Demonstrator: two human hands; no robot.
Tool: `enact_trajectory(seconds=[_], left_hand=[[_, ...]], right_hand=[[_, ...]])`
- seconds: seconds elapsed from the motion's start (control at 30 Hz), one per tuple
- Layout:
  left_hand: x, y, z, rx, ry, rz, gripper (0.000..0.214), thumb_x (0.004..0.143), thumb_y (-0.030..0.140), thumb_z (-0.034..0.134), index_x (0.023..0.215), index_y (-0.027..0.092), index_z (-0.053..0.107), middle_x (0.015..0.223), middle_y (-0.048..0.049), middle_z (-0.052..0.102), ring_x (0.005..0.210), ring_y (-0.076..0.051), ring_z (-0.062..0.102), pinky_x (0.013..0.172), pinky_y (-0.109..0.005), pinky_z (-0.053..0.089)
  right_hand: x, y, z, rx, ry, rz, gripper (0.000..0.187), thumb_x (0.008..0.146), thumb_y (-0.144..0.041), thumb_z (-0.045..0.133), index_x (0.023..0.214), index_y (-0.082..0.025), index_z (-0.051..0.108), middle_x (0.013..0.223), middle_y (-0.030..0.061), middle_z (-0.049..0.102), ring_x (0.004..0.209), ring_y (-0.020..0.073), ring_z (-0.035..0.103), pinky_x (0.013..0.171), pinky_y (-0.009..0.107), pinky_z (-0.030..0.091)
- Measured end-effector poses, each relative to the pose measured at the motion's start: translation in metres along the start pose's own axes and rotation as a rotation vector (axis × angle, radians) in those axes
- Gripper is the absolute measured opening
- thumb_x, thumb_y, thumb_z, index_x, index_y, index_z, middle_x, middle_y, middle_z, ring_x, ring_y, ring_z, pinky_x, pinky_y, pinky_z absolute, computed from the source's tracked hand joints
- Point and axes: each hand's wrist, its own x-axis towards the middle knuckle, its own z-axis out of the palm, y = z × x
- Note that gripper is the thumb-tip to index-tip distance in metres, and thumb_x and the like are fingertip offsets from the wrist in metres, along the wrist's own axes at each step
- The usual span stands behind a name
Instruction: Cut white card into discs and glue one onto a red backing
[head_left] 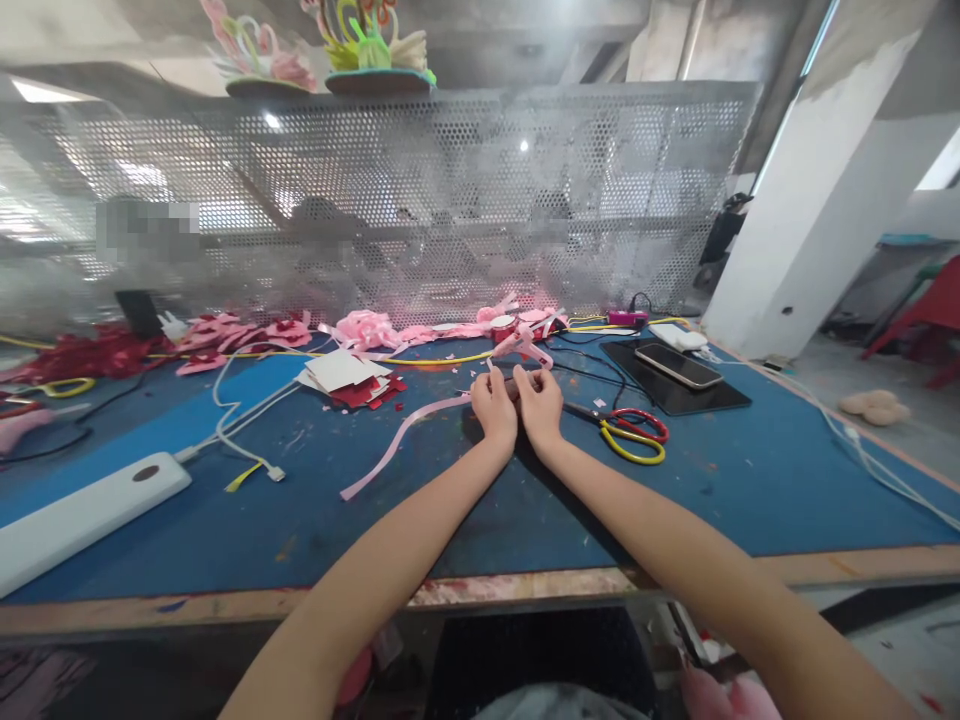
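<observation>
My left hand (495,408) and my right hand (541,402) meet above the middle of the blue table. The fingers of both are closed in a pinch on a pink ribbon (409,421). Its loose tail curves from my left hand down to the left across the tabletop. Pink loops (523,345) stick up just beyond my fingertips. My fingers hide the part of the ribbon between them. Scissors (636,436) with one red and one yellow handle lie close to the right of my right hand, their blades pointing toward it.
White and red cards (346,375) are stacked left of my hands. Pink ribbon bows (365,331) line the back, below a perforated metal screen (480,200). A phone (679,366) rests on a black tablet (720,398) at right. A white device (90,515) and cables occupy the left.
</observation>
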Motion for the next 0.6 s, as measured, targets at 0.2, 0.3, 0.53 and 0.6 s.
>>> enact_trajectory(seconds=[0.2, 0.3, 0.53, 0.6], left_hand=[[0.003, -0.005, 0.003, -0.039, 0.065, -0.111, 0.03, 0.087, 0.034, 0.039, 0.062, 0.02, 0.049, 0.061, 0.0006, 0.052, 0.06, -0.015, 0.049, 0.063, -0.028, 0.039], [0.007, -0.011, 0.005, -0.097, 0.107, -0.168, 0.03, 0.088, 0.034, 0.031, 0.068, 0.02, 0.048, 0.064, 0.0001, 0.053, 0.058, -0.014, 0.052, 0.06, -0.027, 0.042], [0.012, -0.021, 0.004, -0.121, 0.176, -0.176, 0.018, 0.083, 0.011, 0.031, 0.087, 0.022, 0.045, 0.078, 0.0002, 0.055, 0.067, -0.012, 0.057, 0.065, -0.025, 0.045], [0.011, -0.019, 0.003, -0.099, 0.148, -0.141, 0.026, 0.078, 0.004, 0.033, 0.092, 0.022, 0.046, 0.083, -0.0006, 0.057, 0.072, -0.012, 0.058, 0.07, -0.025, 0.045]], right_hand=[[0.01, 0.014, 0.002, 0.004, 0.06, 0.097, 0.023, 0.089, -0.035, 0.051, 0.094, -0.014, 0.059, 0.09, 0.0032, 0.061, 0.078, 0.0144, 0.059, 0.072, 0.033, 0.049], [0.015, 0.022, 0.001, 0.011, 0.073, 0.12, 0.027, 0.089, -0.034, 0.052, 0.109, -0.015, 0.056, 0.107, 0.0066, 0.059, 0.09, 0.0174, 0.059, 0.077, 0.038, 0.051], [0.024, 0.032, 0.0, 0.03, 0.128, 0.094, 0.029, 0.089, -0.032, 0.052, 0.114, -0.016, 0.054, 0.114, 0.008, 0.056, 0.096, 0.0192, 0.058, 0.081, 0.04, 0.049], [0.024, 0.032, 0.0, 0.032, 0.111, 0.069, 0.029, 0.089, -0.032, 0.052, 0.114, -0.016, 0.054, 0.113, 0.0078, 0.057, 0.095, 0.0188, 0.058, 0.08, 0.039, 0.05]])
